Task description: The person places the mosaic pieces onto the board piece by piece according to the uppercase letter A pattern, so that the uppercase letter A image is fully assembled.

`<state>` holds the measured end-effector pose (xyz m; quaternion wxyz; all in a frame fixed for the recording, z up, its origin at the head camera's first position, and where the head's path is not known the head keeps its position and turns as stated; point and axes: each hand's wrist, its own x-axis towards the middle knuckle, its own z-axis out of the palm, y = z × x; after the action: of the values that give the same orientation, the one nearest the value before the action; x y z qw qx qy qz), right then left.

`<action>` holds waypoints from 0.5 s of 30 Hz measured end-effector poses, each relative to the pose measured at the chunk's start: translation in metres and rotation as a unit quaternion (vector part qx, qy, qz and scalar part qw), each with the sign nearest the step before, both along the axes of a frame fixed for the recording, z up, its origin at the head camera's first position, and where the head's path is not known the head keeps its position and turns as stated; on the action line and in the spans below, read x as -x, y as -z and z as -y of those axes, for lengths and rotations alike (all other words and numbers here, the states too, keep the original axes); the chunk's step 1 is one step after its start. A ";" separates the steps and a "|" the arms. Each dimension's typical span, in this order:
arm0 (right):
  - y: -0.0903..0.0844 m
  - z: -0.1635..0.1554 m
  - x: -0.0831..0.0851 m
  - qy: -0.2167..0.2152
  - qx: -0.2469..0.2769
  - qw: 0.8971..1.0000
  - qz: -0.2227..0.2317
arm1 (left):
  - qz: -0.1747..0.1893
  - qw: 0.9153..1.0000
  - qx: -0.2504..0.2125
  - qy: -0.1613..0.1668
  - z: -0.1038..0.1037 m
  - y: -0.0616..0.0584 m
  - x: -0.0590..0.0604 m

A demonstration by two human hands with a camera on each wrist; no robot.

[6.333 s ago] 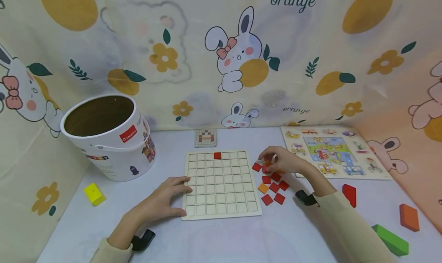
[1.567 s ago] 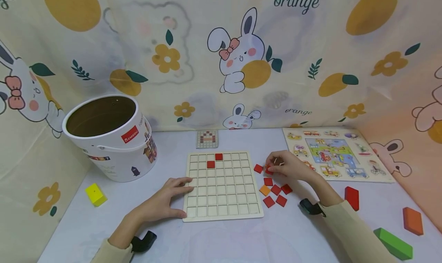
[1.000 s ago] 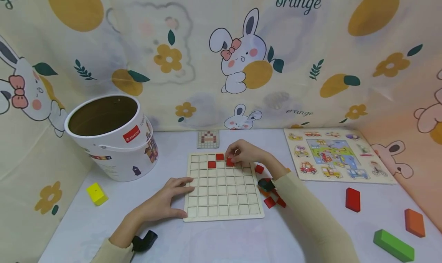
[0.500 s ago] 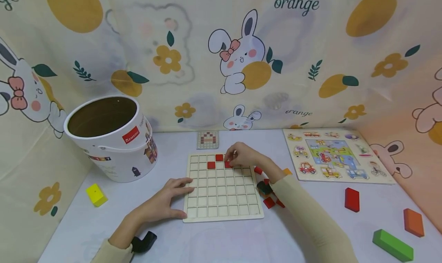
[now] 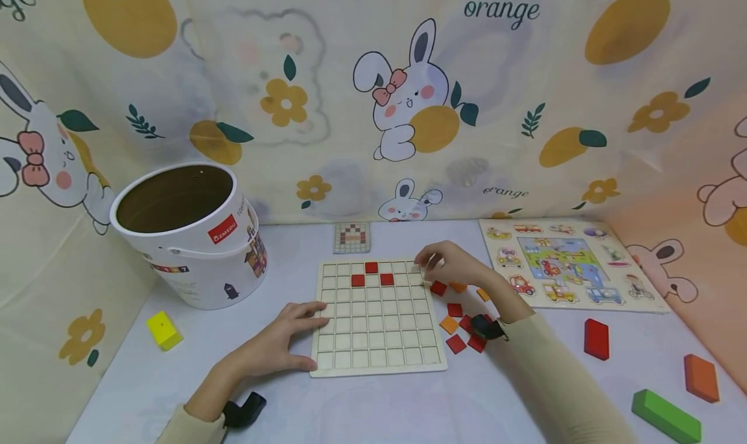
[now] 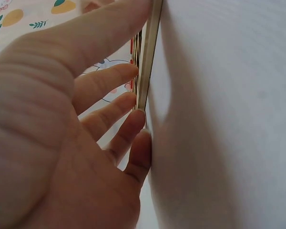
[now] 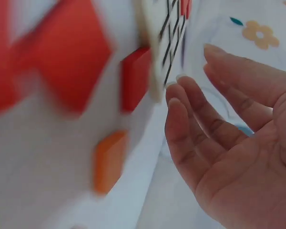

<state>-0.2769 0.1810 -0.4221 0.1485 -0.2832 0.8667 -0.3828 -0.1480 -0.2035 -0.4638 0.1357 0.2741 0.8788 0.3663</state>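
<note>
A pale wooden grid board (image 5: 376, 340) lies in the middle of the table with three red tiles (image 5: 371, 267) in its top rows. My left hand (image 5: 292, 330) rests flat on the board's left edge, and its fingers (image 6: 109, 86) press against the board's rim (image 6: 148, 57). My right hand (image 5: 432, 261) hovers over the board's top right corner with relaxed, spread fingers (image 7: 190, 95) and holds nothing. Loose red tiles (image 5: 454, 310) and orange tiles (image 5: 448, 324) lie just right of the board, some under my right wrist. A red tile (image 7: 136, 78) and an orange tile (image 7: 108, 160) show blurred beside the hand.
A white bucket (image 5: 187, 236) stands at the left with a yellow block (image 5: 162, 329) in front of it. A small pattern card (image 5: 352, 236) lies behind the board. A vehicle puzzle (image 5: 566, 262) lies at the right, with red (image 5: 596, 338), orange (image 5: 700, 377) and green (image 5: 665, 417) blocks nearer me.
My right hand carried a red tile from the pile to the board's second row, let go of it and has moved back right. The left hand has stayed put.
</note>
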 end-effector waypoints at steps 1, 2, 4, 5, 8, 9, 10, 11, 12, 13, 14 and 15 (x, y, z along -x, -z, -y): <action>0.001 -0.006 -0.003 0.000 0.005 1.000 0.004 | 0.000 1.000 0.000 0.000 0.000 0.000 0.000; 0.003 -0.011 -0.005 0.001 0.008 1.000 0.008 | 0.000 1.000 0.000 0.001 0.000 0.000 0.000; 0.006 -0.018 -0.010 0.005 0.008 1.000 0.012 | -0.005 1.000 0.001 0.001 0.000 0.000 0.000; 0.008 -0.020 -0.012 0.006 0.007 1.000 0.010 | -0.008 1.000 0.002 0.002 0.000 0.000 -0.001; 0.014 -0.023 -0.016 0.006 -0.001 1.000 -0.008 | -0.013 1.000 0.003 0.002 0.000 0.000 -0.001; 0.016 -0.022 -0.017 0.006 -0.003 1.000 -0.016 | -0.014 1.000 0.003 0.001 0.000 0.000 -0.001; 0.017 -0.022 -0.018 0.006 -0.005 1.000 -0.023 | -0.013 1.000 0.002 0.001 0.000 0.000 -0.001; 0.017 -0.022 -0.019 0.006 -0.006 1.000 -0.028 | -0.012 1.000 0.002 0.001 0.000 0.000 -0.001; 0.018 -0.022 -0.019 0.006 -0.005 0.999 -0.031 | -0.011 1.000 0.002 0.000 0.000 0.000 -0.001; 0.018 -0.022 -0.019 0.007 -0.006 0.999 -0.031 | -0.009 1.000 0.002 0.000 0.000 0.000 -0.001; 0.017 -0.021 -0.019 0.007 -0.006 1.000 -0.030 | -0.008 1.000 0.003 0.000 -0.001 0.001 0.000; 0.017 -0.021 -0.019 0.006 -0.007 1.000 -0.030 | -0.006 1.000 0.003 0.000 -0.001 0.001 0.000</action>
<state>-0.2576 0.2024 -0.4393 0.1227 -0.2883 0.8751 -0.3689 -0.1476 -0.2025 -0.4647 0.1311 0.2757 0.8809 0.3617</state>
